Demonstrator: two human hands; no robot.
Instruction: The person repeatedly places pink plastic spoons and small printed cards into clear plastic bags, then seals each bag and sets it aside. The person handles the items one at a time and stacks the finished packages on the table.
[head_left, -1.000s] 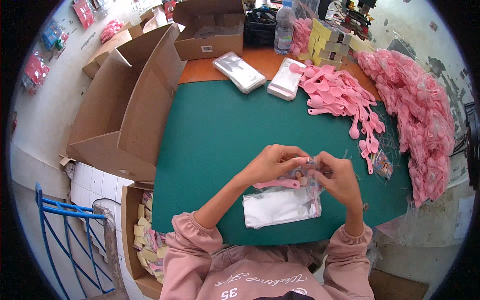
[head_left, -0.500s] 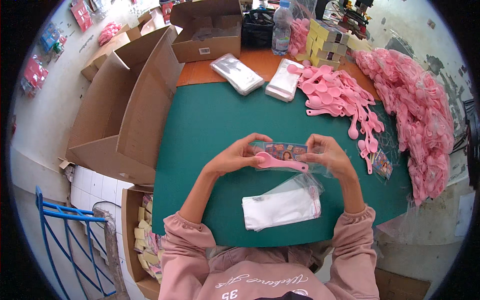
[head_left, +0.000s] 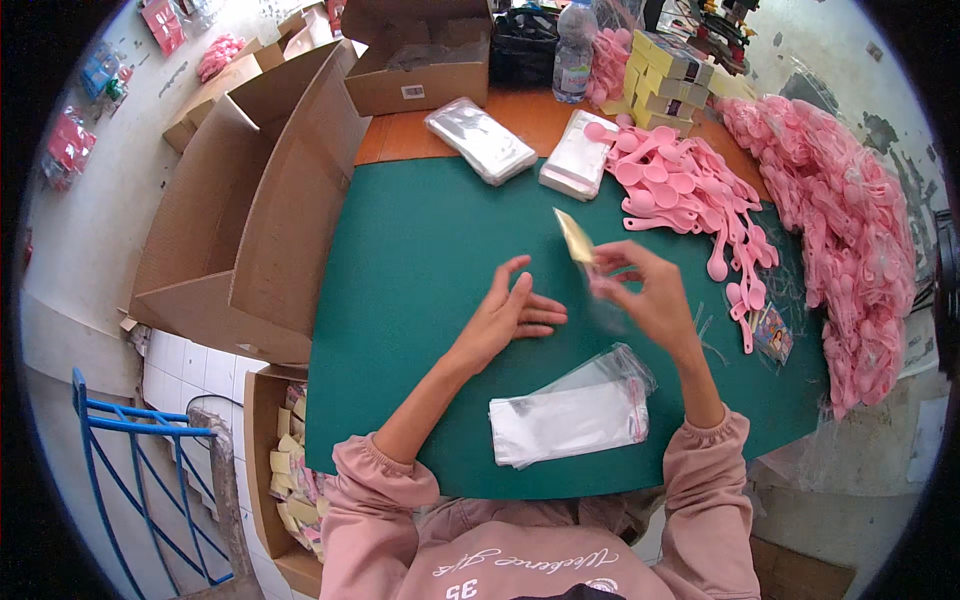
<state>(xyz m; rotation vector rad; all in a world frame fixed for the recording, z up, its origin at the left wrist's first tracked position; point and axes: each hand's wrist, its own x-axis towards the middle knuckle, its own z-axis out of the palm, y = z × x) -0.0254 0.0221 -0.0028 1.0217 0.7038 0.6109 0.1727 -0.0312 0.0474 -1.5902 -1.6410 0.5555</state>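
My left hand point(head_left: 510, 315) has let go and now rests open at frame centre. My right hand point(head_left: 645, 295) pinches one small yellowish packet point(head_left: 576, 238), lifted higher than before. One stack of clear bags point(head_left: 570, 420) lies below.

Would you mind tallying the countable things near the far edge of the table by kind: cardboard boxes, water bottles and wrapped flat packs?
Open cardboard boxes: 2, the large one at the table's left and the smaller one at the far edge.
Water bottles: 1.
Wrapped flat packs: 2, one silvery, one white.
Total: 5.
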